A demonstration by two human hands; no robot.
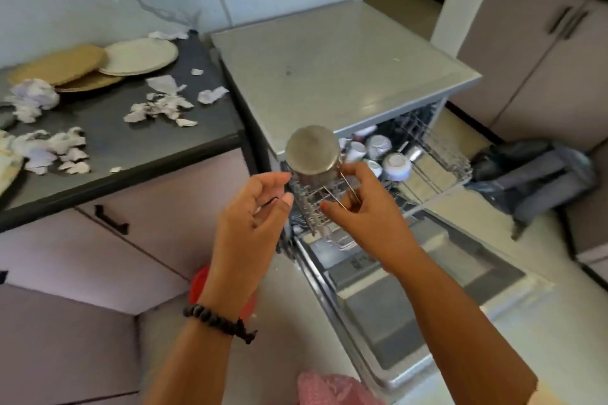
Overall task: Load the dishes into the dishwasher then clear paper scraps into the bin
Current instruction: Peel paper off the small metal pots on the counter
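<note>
In the kitchen we stand over the open dishwasher. Our right hand pinches the wire handle of an upturned steel cup above the upper rack. Our left hand hovers just beside it, fingers loosely curled, holding nothing. On the counter we count three plates among scattered paper scraps

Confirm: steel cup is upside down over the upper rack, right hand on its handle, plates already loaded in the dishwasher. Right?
Not quite. The head view shows the plates on the dark counter, not loaded. The rest holds: steel cup upside down over the upper rack, right hand on its handle.
</note>
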